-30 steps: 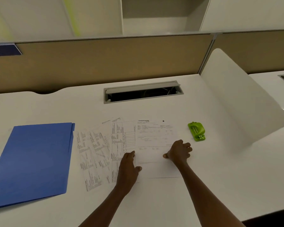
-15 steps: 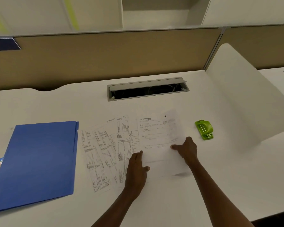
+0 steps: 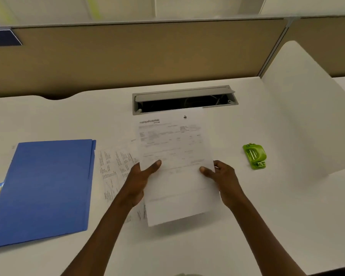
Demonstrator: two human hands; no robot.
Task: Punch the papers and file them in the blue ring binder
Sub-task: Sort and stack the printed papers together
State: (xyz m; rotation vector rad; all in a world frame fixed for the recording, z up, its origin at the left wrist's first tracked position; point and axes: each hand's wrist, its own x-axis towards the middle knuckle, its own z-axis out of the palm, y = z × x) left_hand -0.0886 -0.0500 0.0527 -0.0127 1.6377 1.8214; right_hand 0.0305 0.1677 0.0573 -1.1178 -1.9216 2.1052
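Left hand (image 3: 139, 180) and right hand (image 3: 222, 176) each hold a side edge of one printed sheet (image 3: 175, 166), thumbs on top, raised above the table (image 3: 267, 216). More papers (image 3: 116, 168) lie beneath, beside the closed blue binder (image 3: 44, 190). Green punch (image 3: 255, 155) sits right; cable slot (image 3: 184, 100) lies behind.

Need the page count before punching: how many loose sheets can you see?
2 at least: one sheet held up by both hands, one printed sheet flat on the desk beside the blue binder. More may lie beneath.
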